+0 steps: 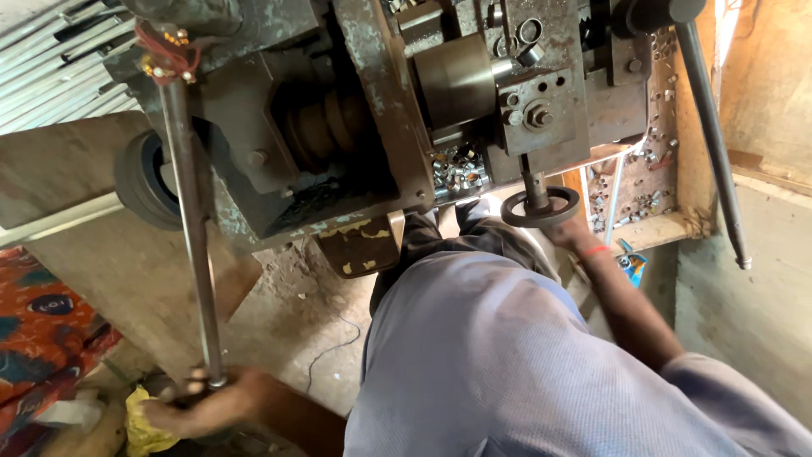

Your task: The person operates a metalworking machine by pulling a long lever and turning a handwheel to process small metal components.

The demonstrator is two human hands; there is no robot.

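A worn grey metal lathe [355, 101] fills the top of the head view. A long steel lever bar [190, 220] runs down from it on the left. My left hand [199, 406] is closed around the bar's lower end. My right hand [565, 230] reaches up to a small round black handwheel [540, 206] under the machine and rests against its lower rim; the fingers are mostly hidden. A red band sits on that wrist. My blue-grey shirt [491, 364] covers the lower middle.
A wooden tray [651, 224] with several small metal nuts and fittings sits at the right. Another long steel lever [715, 144] hangs at the far right. A dark pulley wheel [144, 182] is at the left, patterned orange cloth [42, 338] at bottom left, yellow rag [144, 423] near my left hand.
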